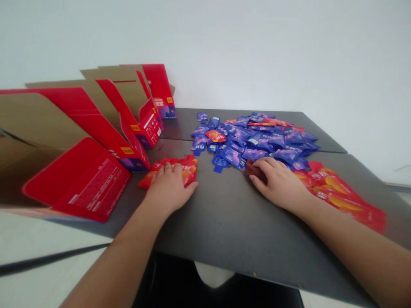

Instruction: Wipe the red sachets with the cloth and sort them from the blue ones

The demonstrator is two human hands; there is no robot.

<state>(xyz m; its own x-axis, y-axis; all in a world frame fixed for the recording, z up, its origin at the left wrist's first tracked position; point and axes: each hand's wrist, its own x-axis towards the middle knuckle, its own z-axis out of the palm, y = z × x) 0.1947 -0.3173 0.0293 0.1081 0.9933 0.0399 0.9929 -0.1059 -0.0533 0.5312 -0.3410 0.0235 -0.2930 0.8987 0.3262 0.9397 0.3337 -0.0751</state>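
Observation:
My left hand [168, 186] lies over a few flat red-orange pouches [190, 171] at the left of the table, fingers spread across them and thumb apart. Thumb and fingers of my right hand [279, 179] are closed on a dark reddish-brown crumpled piece [256, 170]; its kind I cannot make out. Just beyond that hand is a heap of small purple-blue pouches [247, 141], with several red-orange ones mixed in. A single orange pouch [215, 136] shows on the heap's left part. More red-orange pouches [346, 194] lie at the right, partly behind my right forearm.
Several opened red cartons [96, 184] with brown insides stand in a row along the left side. The dark grey table [218, 218] has its front edge close to me, and a seam crosses it farther back. A white wall [240, 51] stands behind.

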